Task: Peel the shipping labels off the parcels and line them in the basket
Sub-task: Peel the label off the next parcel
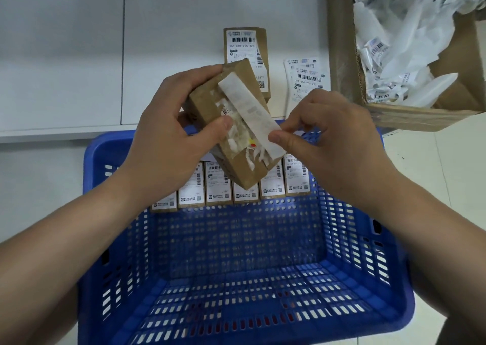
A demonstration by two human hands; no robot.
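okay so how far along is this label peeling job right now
Done: nothing certain. A row of parcels already stands in the blue basket, but they show labels; the cardboard box holds torn paper.
In hand: the left hand grips a brown parcel while the right hand pinches its half-peeled label strip.
Left: one labelled parcel on the table, beside loose labels.

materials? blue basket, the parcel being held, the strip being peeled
Blue perforated basket: moulded plastic, slightly glossy, slotted walls. Small brown parcel: matte cardboard, likely; torn white residue left on its face. White label strip: thin paper or film, it bends where the right hand pinches it.
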